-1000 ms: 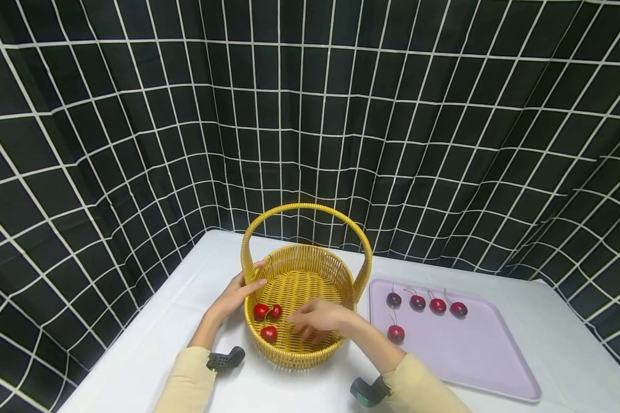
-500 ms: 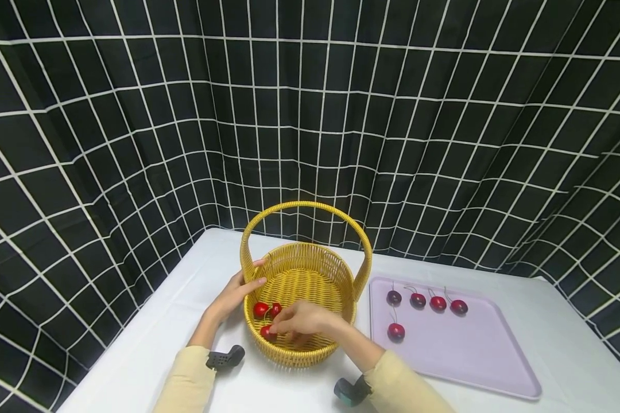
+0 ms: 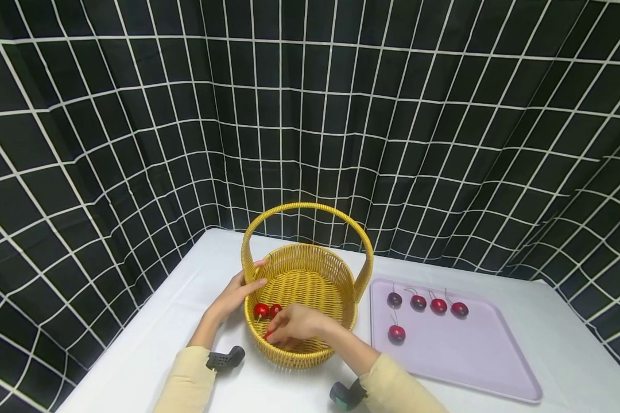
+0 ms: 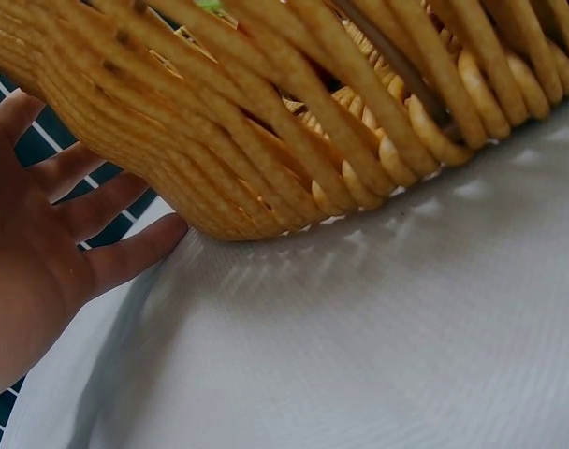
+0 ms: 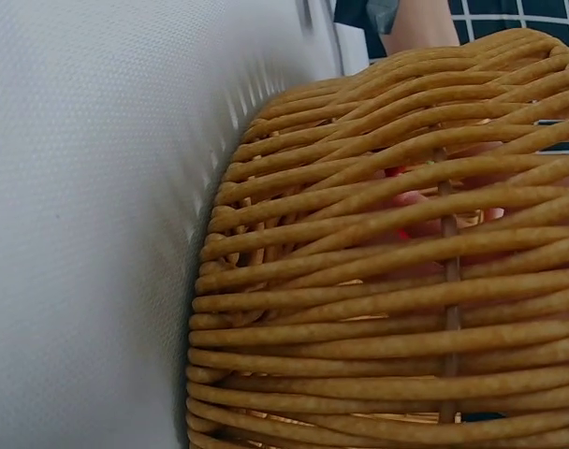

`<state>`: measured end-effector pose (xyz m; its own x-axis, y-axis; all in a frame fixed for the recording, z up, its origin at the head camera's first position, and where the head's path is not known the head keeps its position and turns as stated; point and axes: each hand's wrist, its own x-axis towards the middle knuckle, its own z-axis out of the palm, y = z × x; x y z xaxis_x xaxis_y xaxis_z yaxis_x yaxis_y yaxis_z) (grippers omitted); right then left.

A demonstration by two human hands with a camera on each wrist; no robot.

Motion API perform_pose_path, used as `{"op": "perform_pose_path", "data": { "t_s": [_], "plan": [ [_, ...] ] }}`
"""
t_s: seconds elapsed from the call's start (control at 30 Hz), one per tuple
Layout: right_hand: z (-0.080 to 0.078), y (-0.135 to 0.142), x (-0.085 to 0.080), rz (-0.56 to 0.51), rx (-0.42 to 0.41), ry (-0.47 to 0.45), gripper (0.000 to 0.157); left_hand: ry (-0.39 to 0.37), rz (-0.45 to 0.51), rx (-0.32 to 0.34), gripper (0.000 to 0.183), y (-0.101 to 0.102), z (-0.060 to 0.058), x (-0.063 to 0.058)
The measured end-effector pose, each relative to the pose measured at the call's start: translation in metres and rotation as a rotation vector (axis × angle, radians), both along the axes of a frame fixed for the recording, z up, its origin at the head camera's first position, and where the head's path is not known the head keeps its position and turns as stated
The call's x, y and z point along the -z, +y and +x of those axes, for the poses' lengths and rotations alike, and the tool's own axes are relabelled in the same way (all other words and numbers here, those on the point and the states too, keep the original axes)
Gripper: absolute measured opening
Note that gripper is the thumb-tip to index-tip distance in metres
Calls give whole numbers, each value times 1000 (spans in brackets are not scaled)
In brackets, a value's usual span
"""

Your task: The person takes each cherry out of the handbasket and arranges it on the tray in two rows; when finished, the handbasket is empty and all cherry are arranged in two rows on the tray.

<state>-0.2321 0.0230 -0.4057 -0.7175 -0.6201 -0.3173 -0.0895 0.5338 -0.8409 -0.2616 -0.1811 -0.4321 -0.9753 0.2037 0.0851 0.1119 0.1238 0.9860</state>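
A yellow woven basket point(image 3: 310, 287) with a tall arched handle stands on the white cloth. My left hand point(image 3: 236, 295) holds its left side, thumb over the rim beside the handle's base; in the left wrist view the fingers point(image 4: 107, 201) lie spread along the outside. Inside the basket, my right hand point(image 3: 301, 322) reaches down at the near left and pinches a red cherry point(image 3: 267, 334), mostly hidden by the fingers. Two more cherries, one bright red point(image 3: 260, 310) and one partly behind the hand point(image 3: 275, 310), lie by the left wall. Weave mostly hides the right hand in the right wrist view.
To the right lies a pale purple tray point(image 3: 465, 355). Several dark red cherries with stems are on it, in a row along the back, with one cherry point(image 3: 396, 334) nearer the front left. A black curtain point(image 3: 310, 115) with white grid lines encloses the table.
My right hand has moved left inside the basket and taken hold of the nearest cherry. The left hand, the basket and the tray's cherries stay put.
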Motion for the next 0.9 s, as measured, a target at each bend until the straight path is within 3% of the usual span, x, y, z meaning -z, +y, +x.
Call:
{"op": "perform_pose_path", "data": {
  "t_s": [0.2, 0.3, 0.57, 0.9],
  "plan": [
    [1, -1, 3, 41, -20, 51, 11, -1, 8, -14, 59, -4, -13, 22],
    [2, -2, 5, 63, -21, 86, 12, 3, -1, -24, 59, -5, -15, 27],
    [2, -1, 5, 101, -28, 149, 14, 3, -13, -54, 59, -5, -15, 29],
    [0, 10, -3, -2, -21, 146, 19, 24, -3, -41, 58, -3, -14, 27]
  ]
}}
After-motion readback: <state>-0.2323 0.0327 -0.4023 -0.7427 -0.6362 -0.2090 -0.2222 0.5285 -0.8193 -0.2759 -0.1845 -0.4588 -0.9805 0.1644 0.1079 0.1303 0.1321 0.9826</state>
